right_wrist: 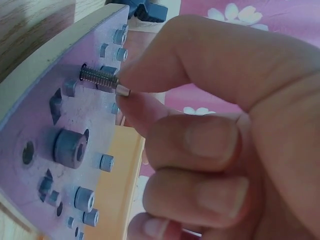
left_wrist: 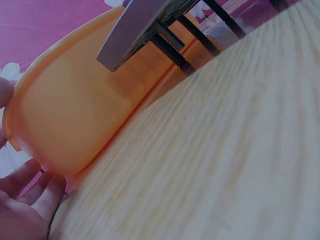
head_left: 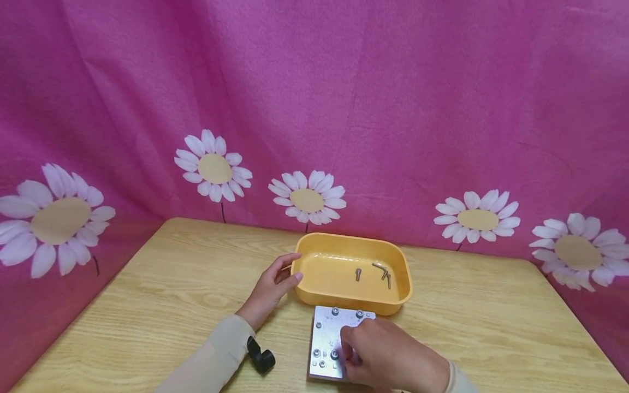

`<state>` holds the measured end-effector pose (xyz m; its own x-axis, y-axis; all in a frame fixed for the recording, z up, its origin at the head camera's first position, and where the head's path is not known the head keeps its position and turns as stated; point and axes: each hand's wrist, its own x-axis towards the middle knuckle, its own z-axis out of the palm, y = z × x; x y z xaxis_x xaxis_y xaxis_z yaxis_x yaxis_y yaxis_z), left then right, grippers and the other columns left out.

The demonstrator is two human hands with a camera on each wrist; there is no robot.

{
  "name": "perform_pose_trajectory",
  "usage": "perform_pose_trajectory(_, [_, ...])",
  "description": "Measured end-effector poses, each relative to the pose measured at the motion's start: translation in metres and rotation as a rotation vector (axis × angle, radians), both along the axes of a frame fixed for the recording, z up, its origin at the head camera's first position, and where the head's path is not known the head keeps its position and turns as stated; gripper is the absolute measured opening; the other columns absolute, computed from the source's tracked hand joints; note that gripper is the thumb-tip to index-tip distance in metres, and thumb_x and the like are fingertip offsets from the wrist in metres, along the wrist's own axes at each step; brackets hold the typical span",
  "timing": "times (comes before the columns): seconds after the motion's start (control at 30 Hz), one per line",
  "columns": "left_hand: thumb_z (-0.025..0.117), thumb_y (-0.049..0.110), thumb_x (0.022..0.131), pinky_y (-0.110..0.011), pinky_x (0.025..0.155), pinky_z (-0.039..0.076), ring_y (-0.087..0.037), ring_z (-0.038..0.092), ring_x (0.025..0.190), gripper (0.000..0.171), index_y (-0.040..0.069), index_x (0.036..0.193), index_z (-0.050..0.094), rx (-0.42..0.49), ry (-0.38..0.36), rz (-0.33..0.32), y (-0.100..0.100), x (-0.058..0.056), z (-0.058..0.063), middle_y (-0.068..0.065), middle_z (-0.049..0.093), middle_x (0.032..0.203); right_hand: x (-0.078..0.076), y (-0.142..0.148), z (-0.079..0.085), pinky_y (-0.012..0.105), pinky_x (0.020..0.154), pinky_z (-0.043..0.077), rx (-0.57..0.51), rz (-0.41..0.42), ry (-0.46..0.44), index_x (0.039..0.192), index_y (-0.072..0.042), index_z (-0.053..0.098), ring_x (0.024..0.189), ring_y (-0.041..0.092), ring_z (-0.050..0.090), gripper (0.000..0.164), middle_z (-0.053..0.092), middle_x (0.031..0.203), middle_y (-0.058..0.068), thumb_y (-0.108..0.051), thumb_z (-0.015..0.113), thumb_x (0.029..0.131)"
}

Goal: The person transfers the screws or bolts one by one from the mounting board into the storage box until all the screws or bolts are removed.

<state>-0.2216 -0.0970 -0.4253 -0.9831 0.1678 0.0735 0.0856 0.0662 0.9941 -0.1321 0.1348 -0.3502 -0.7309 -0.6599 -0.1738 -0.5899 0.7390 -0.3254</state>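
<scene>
Pinching a screw (right_wrist: 97, 77) near the plate's (head_left: 326, 336) front edge occupies your right hand (head_left: 388, 352); your left hand (head_left: 269, 289) lies relaxed against the tray's (head_left: 321, 279) left edge. Several bolts (head_left: 360, 314) appear fitted; loose pieces (head_left: 358, 274) remain.

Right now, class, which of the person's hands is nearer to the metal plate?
Right. The right hand is over the metal plate, pinching a screw; the left hand is beyond the plate's far left corner, at the yellow tub.

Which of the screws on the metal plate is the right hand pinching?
The screw whose bare thread shows between the metal plate and the right hand; the others show their heads.
</scene>
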Motion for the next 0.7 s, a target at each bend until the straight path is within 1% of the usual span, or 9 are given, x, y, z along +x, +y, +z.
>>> perform_pose_trajectory(0.17, [0.067,0.030,0.091,-0.039,0.109,0.039,-0.028,0.042,0.133,0.051,0.018,0.138,0.051,0.002,-0.021,-0.006,0.000,0.003,0.006,-0.003,0.042,0.146,0.000,0.002,0.000,0.018,0.051,0.041,-0.014,0.006,0.010,0.080,-0.023,0.061,0.056,0.001,0.045,0.012,0.049,0.062,-0.017,-0.023,0.073,0.083])
perform_pose_trajectory(0.27, [0.067,0.030,0.091,-0.039,0.109,0.038,-0.028,0.042,0.134,0.051,0.017,0.138,0.050,0.004,-0.017,-0.006,0.000,0.004,0.007,-0.003,0.042,0.146,0.000,0.002,0.001,0.018,0.051,0.041,-0.010,0.008,0.011,0.080,-0.023,0.062,0.056,0.001,0.046,0.011,0.049,0.062,-0.016,-0.023,0.073,0.083])
perform_pose_trajectory(0.37, [0.067,0.029,0.091,-0.039,0.109,0.038,-0.028,0.042,0.134,0.051,0.016,0.138,0.050,0.005,-0.013,-0.008,0.000,0.005,0.008,-0.003,0.042,0.146,-0.001,0.001,0.001,0.018,0.053,0.042,0.003,0.005,-0.002,0.082,-0.022,0.063,0.057,0.001,0.047,0.010,0.050,0.063,-0.016,-0.023,0.073,0.083])
perform_pose_trajectory(0.47, [0.067,0.029,0.091,-0.039,0.108,0.039,-0.029,0.042,0.133,0.052,0.015,0.138,0.050,0.001,-0.010,-0.009,0.000,0.003,0.007,-0.003,0.042,0.146,-0.001,0.001,0.001,0.018,0.054,0.043,0.010,-0.001,-0.016,0.083,-0.022,0.064,0.059,0.001,0.047,0.010,0.050,0.063,-0.016,-0.023,0.074,0.083])
perform_pose_trajectory(0.53, [0.067,0.028,0.091,-0.039,0.108,0.039,-0.029,0.042,0.133,0.051,0.016,0.138,0.050,-0.001,-0.010,-0.007,0.000,0.001,0.002,-0.003,0.042,0.146,-0.001,0.001,0.001,0.018,0.055,0.043,0.009,-0.003,-0.026,0.084,-0.022,0.064,0.059,0.001,0.047,0.009,0.050,0.063,-0.016,-0.023,0.074,0.083])
perform_pose_trajectory(0.7, [0.065,0.024,0.093,-0.040,0.109,0.038,-0.027,0.041,0.134,0.047,0.022,0.138,0.050,0.010,-0.010,0.001,-0.001,-0.012,-0.017,-0.001,0.041,0.147,-0.001,0.002,0.002,0.018,0.054,0.042,-0.004,0.013,-0.006,0.081,-0.022,0.062,0.060,0.000,0.047,0.011,0.050,0.063,-0.016,-0.022,0.073,0.082])
